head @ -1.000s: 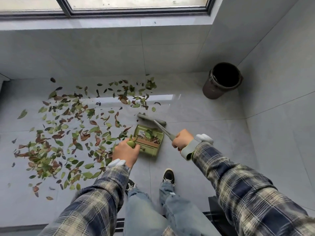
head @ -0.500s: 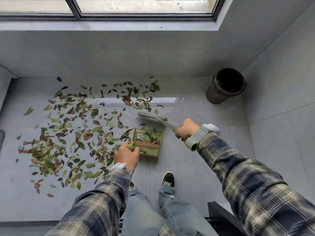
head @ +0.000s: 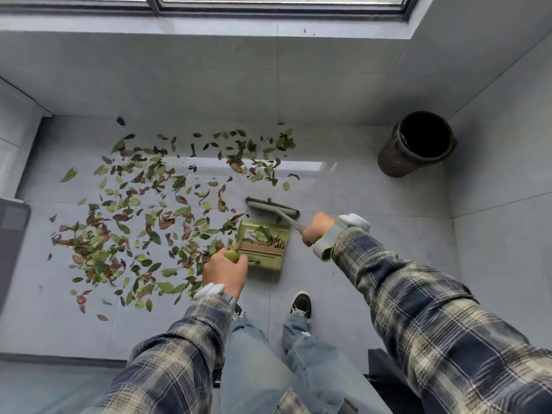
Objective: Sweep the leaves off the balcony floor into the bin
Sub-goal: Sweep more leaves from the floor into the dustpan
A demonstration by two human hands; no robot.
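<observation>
Green and brown leaves [head: 149,222] lie scattered over the grey tiled floor, mostly left of centre. My left hand [head: 225,271] grips the round green end of the dustpan handle. The green dustpan [head: 265,249] rests on the floor with a few leaves inside. My right hand [head: 316,228] grips the grey broom handle. The broom head [head: 271,207] sits on the floor just beyond the dustpan's open mouth. The dark round bin [head: 416,144] stands open in the far right corner, apart from both hands.
Grey tiled walls close the floor at the back and on the right, under a window ledge [head: 209,25]. My feet in dark sneakers [head: 301,304] stand just behind the dustpan. A dark mat edge [head: 12,234] lies at the far left.
The broom head has stayed just beyond the dustpan mouth while my right hand shifted slightly with the handle. The camera view tilted, so the bin and leaves sit a little lower in frame.
</observation>
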